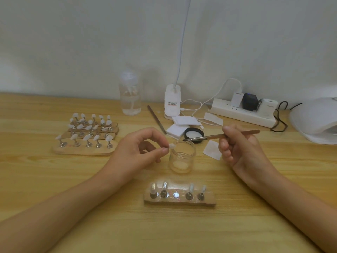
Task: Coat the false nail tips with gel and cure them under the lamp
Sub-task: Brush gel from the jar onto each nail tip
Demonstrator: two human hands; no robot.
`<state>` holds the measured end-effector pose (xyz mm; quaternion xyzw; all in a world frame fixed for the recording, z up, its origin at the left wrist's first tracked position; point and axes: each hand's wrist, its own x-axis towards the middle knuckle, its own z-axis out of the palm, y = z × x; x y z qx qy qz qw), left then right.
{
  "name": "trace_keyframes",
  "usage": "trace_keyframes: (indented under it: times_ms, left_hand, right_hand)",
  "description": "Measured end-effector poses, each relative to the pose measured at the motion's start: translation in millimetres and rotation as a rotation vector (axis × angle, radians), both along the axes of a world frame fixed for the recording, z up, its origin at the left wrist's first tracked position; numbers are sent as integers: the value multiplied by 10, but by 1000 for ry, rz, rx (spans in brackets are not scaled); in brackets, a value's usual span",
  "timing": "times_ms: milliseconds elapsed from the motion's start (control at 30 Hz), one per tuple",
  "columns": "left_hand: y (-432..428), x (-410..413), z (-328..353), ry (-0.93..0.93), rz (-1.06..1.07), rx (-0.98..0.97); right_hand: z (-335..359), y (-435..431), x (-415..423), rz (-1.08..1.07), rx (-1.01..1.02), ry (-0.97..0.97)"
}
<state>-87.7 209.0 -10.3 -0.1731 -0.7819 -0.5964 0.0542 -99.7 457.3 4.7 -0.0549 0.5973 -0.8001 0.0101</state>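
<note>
- The left hand [138, 148] has its grip closed on one false nail tip [171, 146], pinched between thumb and forefinger just above the near-left rim of the open glass jar [182, 157], which stands mid-worktop [36, 161].
- The right hand [237, 145] has its grip curled round a brush [215, 136]. The dark bristle end points to 9 o'clock over the jar's far rim, near the pinched tip.
- At 6 o'clock from the jar, a wooden holder [179, 202] carries four tips on stands, with a bare metal disc in the middle.
- At 9 to 10 o'clock, further holders [85, 151] carry many white tips.
- At 12 o'clock lies a black lid [194, 133]. At 2 o'clock sits the white curing lamp [315, 121].
</note>
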Motion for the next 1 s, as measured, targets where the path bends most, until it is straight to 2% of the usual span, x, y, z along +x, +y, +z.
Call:
trace_keyframes:
  times_ms: [567, 833, 1000]
  left_hand:
    - [8, -7, 8, -12, -35, 29]
    - [19, 1, 21, -32, -23, 30]
    - [23, 9, 31, -33, -20, 22]
  right_hand:
    - [-40, -67, 1, 96, 35, 89]
    - [-53, -51, -1, 23, 18, 113]
    - [-49, -76, 9, 72, 44, 147]
